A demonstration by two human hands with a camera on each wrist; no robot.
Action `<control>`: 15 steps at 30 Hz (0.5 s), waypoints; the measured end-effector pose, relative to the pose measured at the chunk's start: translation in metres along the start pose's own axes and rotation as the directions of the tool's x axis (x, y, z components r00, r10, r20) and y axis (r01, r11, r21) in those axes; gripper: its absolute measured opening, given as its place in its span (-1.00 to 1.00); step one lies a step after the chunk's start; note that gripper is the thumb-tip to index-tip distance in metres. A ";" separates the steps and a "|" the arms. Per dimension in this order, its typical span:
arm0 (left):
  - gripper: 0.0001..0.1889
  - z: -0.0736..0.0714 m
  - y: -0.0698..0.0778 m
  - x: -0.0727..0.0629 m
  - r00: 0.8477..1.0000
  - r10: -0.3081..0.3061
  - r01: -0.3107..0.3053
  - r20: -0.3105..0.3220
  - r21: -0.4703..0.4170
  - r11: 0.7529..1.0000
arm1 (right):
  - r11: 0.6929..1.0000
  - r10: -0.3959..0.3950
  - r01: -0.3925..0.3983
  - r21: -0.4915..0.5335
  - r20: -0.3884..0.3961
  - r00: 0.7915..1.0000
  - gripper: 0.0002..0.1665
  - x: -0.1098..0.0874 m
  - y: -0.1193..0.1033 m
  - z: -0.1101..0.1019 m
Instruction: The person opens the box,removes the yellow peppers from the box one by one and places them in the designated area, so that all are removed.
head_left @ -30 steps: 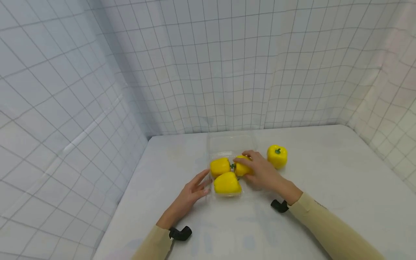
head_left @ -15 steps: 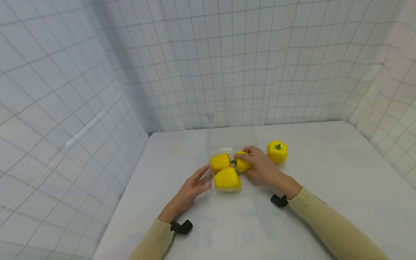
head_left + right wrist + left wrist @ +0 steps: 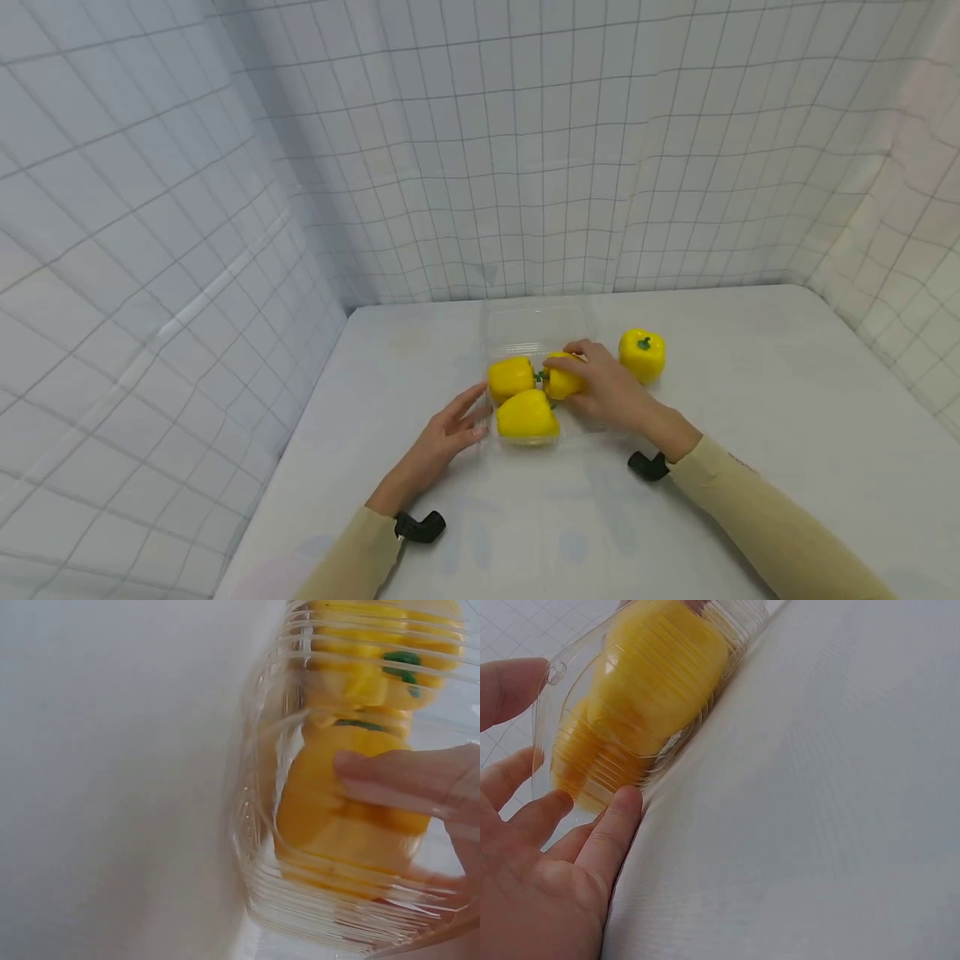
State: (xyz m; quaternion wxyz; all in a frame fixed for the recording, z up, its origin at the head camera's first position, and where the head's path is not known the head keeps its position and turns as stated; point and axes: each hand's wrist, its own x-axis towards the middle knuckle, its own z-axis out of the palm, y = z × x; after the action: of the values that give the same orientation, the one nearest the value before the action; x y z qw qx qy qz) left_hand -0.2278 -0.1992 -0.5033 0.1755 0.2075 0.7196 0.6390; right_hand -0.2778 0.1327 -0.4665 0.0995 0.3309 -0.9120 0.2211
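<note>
My right hand [image 3: 611, 392] grips a yellow bell pepper [image 3: 562, 379] inside a clear plastic clamshell container [image 3: 577, 429]. In the right wrist view the thumb [image 3: 397, 776] presses on this pepper's side, behind the ribbed clear wall. Two more yellow bell peppers lie in the container's left half: the rear pepper [image 3: 512, 379] with its green stem toward the held one, and the front pepper [image 3: 528, 415]. My left hand [image 3: 442, 437] is at the container's left side, fingers loosely extended. Its fingertips [image 3: 630, 799] touch the clear wall in the left wrist view.
Another yellow bell pepper [image 3: 642, 357] stands upright on the white table [image 3: 750, 400], right of the container. The container's open lid [image 3: 536, 325] lies back toward the grid-patterned curtain [image 3: 517, 167], which surrounds the table at the back and sides.
The head view shifts slightly. Both hands stay in place, the right one still holding the same bell pepper in the container.
</note>
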 end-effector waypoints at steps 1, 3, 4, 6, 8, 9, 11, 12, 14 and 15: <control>-0.31 0.000 0.000 0.000 1.000 0.000 0.000 -0.002 0.003 1.000 | 1.000 -0.003 0.003 0.004 -0.002 1.000 -0.31 0.000 0.000 -0.001; -0.31 0.000 -0.001 0.000 1.000 0.000 0.000 -0.008 0.007 1.000 | 1.000 -0.008 0.008 0.008 -0.002 1.000 -0.31 0.001 0.000 -0.002; -0.32 0.000 -0.001 0.000 1.000 0.003 -0.003 -0.010 0.010 1.000 | 1.000 -0.009 0.009 0.010 -0.003 1.000 -0.31 0.002 0.000 -0.003; -0.32 0.000 -0.001 0.000 1.000 0.006 -0.006 -0.010 0.014 1.000 | 1.000 -0.011 0.011 0.011 -0.009 1.000 -0.30 0.003 0.000 -0.005; -0.32 0.000 -0.001 0.001 1.000 0.008 -0.008 -0.006 0.021 1.000 | 1.000 -0.015 0.015 0.008 -0.017 1.000 -0.30 0.003 0.000 -0.006; -0.32 0.000 -0.002 0.001 1.000 0.011 -0.011 -0.002 0.023 1.000 | 1.000 -0.017 0.017 0.010 -0.020 1.000 -0.30 0.003 -0.001 -0.007; -0.31 -0.001 -0.003 0.002 1.000 0.009 -0.009 0.003 0.018 1.000 | 1.000 -0.023 0.023 0.010 -0.025 0.999 -0.30 0.003 -0.001 -0.008; -0.31 -0.001 -0.003 0.003 1.000 0.011 -0.011 0.005 0.017 1.000 | 1.000 -0.028 0.028 0.012 -0.027 0.999 -0.30 0.004 -0.001 -0.009; -0.31 -0.002 -0.004 0.003 1.000 0.011 -0.011 0.006 0.012 1.000 | 0.999 -0.032 0.032 0.011 -0.026 0.999 -0.30 0.004 -0.002 -0.009; -0.31 -0.002 -0.004 0.003 1.000 0.012 -0.012 0.007 0.008 1.000 | 0.999 -0.036 0.036 0.012 -0.027 0.999 -0.30 0.005 -0.002 -0.010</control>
State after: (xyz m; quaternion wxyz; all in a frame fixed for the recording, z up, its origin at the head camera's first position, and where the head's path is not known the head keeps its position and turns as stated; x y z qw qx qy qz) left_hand -0.2318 -0.1994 -0.5070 0.1735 0.2146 0.7203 0.6365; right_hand -0.2798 0.1335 -0.4558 0.1137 0.3449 -0.9030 0.2295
